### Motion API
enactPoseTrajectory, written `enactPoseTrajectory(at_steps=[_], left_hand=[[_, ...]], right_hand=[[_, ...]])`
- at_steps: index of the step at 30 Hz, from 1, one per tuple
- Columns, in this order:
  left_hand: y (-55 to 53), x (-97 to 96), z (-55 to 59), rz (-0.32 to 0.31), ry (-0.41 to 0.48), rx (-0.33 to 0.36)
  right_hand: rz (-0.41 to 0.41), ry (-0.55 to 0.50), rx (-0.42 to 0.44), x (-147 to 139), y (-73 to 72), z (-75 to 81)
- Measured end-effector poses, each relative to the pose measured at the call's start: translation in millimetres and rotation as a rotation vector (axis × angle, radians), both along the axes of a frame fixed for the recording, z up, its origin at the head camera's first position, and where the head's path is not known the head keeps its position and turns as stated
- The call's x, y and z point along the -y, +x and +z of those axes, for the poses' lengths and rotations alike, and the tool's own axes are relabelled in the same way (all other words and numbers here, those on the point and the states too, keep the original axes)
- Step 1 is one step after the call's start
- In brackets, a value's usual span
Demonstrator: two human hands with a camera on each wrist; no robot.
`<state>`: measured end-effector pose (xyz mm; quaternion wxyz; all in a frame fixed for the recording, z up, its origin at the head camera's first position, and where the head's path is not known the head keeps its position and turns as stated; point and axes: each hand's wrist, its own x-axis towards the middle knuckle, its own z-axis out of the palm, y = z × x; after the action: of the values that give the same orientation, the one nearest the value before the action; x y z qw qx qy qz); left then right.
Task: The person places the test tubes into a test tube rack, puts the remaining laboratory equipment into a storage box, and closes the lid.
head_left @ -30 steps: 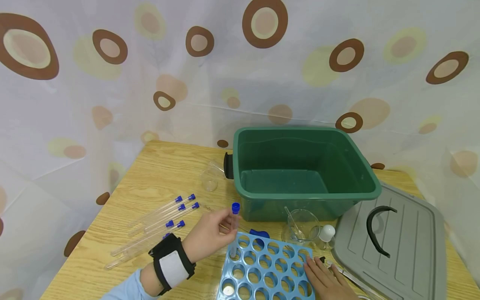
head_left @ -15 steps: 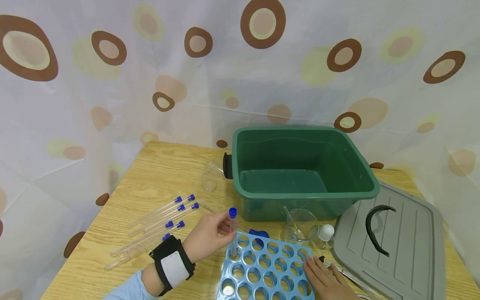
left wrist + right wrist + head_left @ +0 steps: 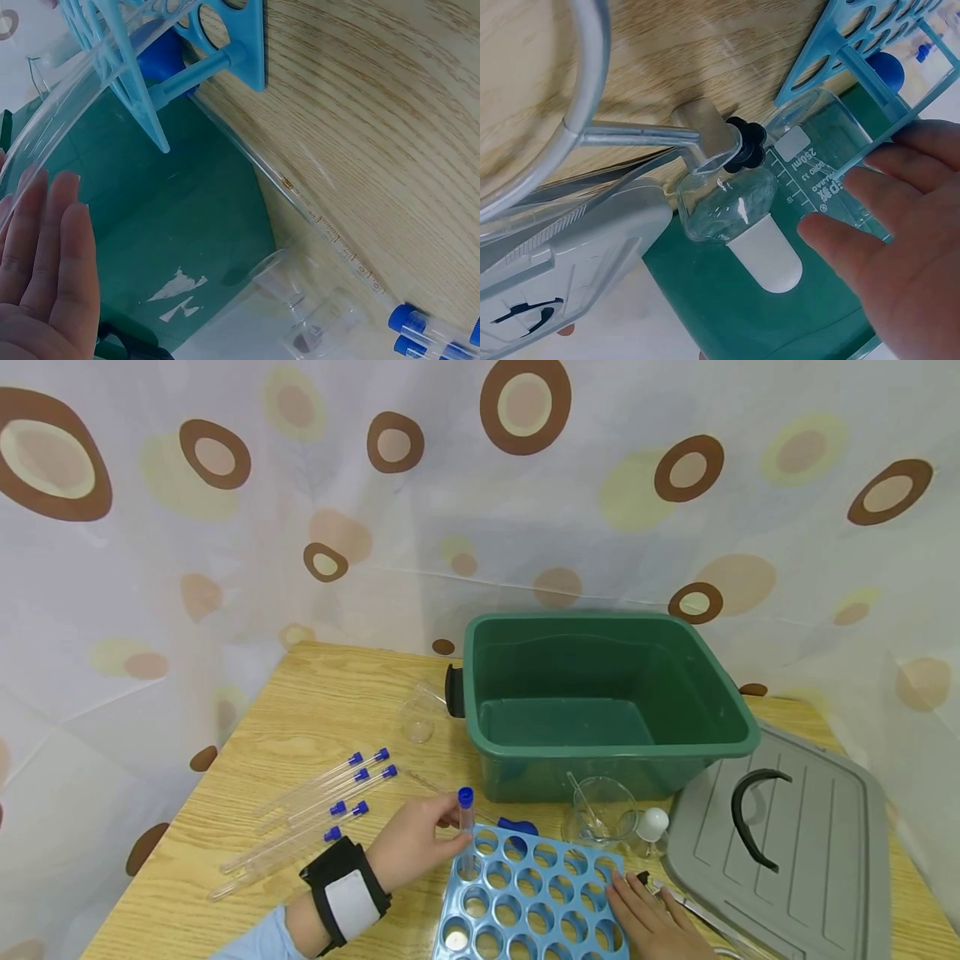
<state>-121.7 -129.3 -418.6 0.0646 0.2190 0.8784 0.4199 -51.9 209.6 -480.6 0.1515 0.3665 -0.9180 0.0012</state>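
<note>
My left hand (image 3: 416, 843) holds a clear test tube (image 3: 467, 817) with a blue cap between thumb and fingers, upright at the left side of the blue test tube rack (image 3: 525, 898). The tube's lower end is in a hole of the rack's leftmost column. In the left wrist view the tube (image 3: 71, 112) crosses in front of straight fingers (image 3: 71, 255). My right hand (image 3: 652, 918) rests on the rack's right edge, fingers extended. The right wrist view shows those fingertips against the rack's lower bar. One rack hole at the front left shows something white inside.
Several blue-capped tubes (image 3: 300, 806) lie on the left. Behind the rack are a blue rubber bulb (image 3: 517, 827), a glass beaker (image 3: 611, 793), a white-topped bottle (image 3: 654, 825) and a green tub (image 3: 600, 752). A grey lid (image 3: 832, 852) and a metal ring (image 3: 592, 90) lie right.
The capped test tube has sunk lower into the rack hole, and my left hand has come down slightly with it. My right hand stays on the rack.
</note>
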Motion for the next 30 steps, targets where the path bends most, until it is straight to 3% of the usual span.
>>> enactPoseTrajectory(at_steps=[30], left_hand=[[-3.5,-2.9,-12.9,0.003,-0.103,0.032]], right_hand=[[0.017,-0.035,-0.013,1.6,1.1,0.3]])
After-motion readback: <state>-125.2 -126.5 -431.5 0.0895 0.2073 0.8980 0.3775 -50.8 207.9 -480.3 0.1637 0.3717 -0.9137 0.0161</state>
